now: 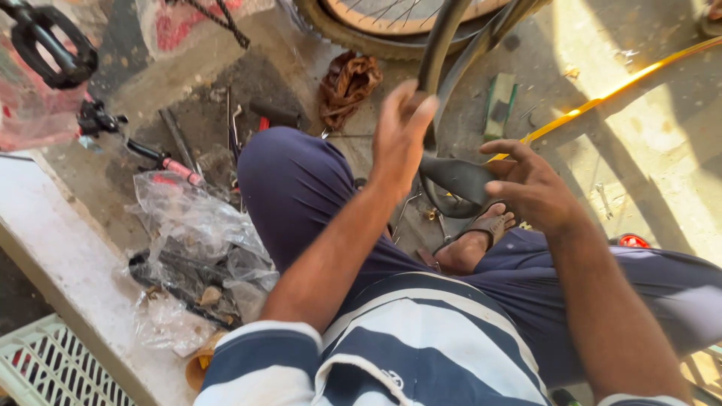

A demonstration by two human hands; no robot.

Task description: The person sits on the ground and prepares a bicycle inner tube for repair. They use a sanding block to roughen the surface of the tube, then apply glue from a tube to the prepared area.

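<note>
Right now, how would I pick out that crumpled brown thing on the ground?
Start at the bicycle wheel along the top edge. Just below its tyre, left of the person's raised left hand, lies the brown rag on the grey floor. It is the only soft, twisted, rust-coloured bundle; its neighbours are dark metal tools.

The left hand (401, 128) was blurred, and it hid part of the black rubber inner tube (459, 177). The top edge cut off the big spoked bicycle wheel (391, 22). The black pedal (49, 41) was cut off too.
</note>
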